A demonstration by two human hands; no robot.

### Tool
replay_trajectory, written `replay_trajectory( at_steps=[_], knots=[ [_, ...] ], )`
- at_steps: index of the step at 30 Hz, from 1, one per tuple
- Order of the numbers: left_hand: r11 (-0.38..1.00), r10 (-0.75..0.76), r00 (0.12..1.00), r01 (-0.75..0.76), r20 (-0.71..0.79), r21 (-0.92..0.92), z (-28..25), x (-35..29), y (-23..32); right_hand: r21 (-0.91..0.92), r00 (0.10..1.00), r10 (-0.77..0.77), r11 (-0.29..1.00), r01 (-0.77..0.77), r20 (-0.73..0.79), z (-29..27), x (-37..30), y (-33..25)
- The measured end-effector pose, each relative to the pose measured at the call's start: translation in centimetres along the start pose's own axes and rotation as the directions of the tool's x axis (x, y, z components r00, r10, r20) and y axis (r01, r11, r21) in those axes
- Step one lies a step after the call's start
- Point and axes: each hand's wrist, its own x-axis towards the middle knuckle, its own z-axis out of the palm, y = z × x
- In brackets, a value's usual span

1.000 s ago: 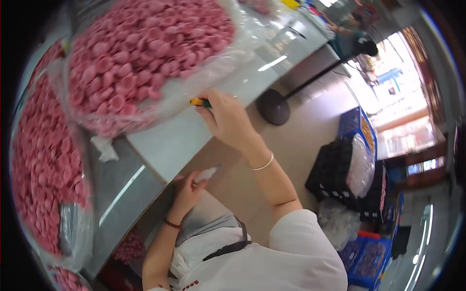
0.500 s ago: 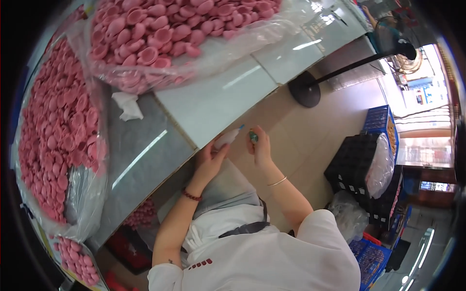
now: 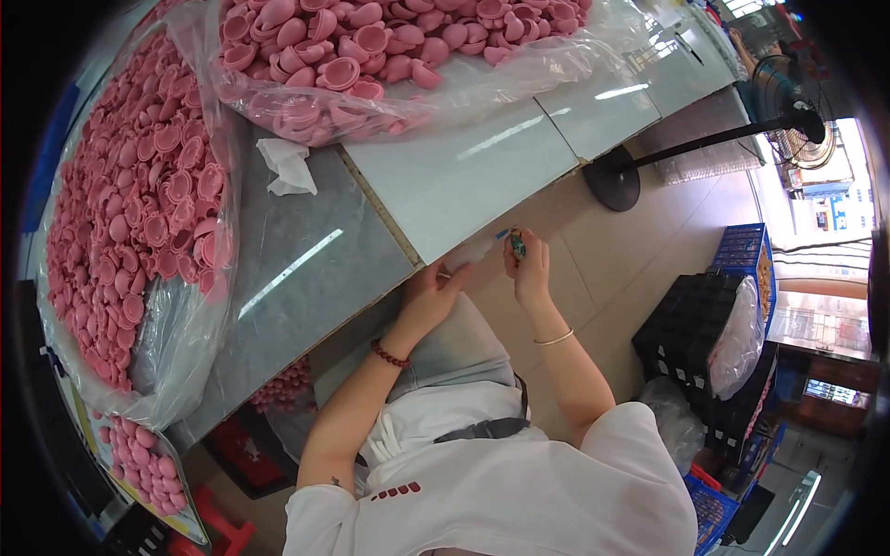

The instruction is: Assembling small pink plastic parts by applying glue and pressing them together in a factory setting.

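Note:
My left hand (image 3: 434, 295) is closed around a translucent white squeeze bottle (image 3: 476, 252) with a narrow blue tip. Its outline is faint against the pale floor. My right hand (image 3: 532, 276) grips a small green and yellow object (image 3: 517, 245), whose kind I cannot make out. The blue tip points toward that object and lies close beside it; whether they touch is unclear. Both hands are over my lap, just off the table edge. Many pink half-round shell pieces (image 3: 338, 74) lie in a clear plastic bag on the table, with more pink pieces (image 3: 139, 204) in another bag at left.
The grey-white table (image 3: 445, 181) runs diagonally before me. A crumpled white tissue (image 3: 286, 167) lies on it. A pedestal fan's round base (image 3: 612, 182) stands on the floor beyond. Black crates (image 3: 686, 320) and a blue crate (image 3: 739, 252) are at right. A red stool (image 3: 218, 524) is at lower left.
The bottle's blue tip and the green object in my right hand have come closer together. The whole view has shifted, so the table and bags appear farther right.

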Motion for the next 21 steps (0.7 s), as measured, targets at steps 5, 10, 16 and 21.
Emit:
replay_trajectory(
  at_steps=[5, 10, 16, 21],
  knots=[
    [1.000, -0.026, 1.000, 0.026, 0.011, 0.016, 0.0, 0.0, -0.1, -0.064, 0.995, -0.064, 0.996, 0.069, 0.079, -0.5, 0.4, 0.2],
    [0.999, -0.038, 0.999, 0.038, 0.028, 0.008, -0.1, 0.1, -0.3, -0.055, 0.997, -0.024, 0.998, 0.027, 0.070, -0.1, 0.3, -0.2],
    [0.999, -0.025, 1.000, 0.025, 0.017, 0.023, 0.0, 0.1, -0.8, 0.000, 0.999, 0.031, 1.000, -0.031, -0.035, -0.1, 0.4, 0.3],
    [0.999, -0.037, 0.999, 0.037, 0.023, 0.027, -0.1, 0.1, -0.9, -0.010, 0.999, 0.026, 1.000, -0.026, 0.018, 0.1, 0.1, -0.3]
  ],
)
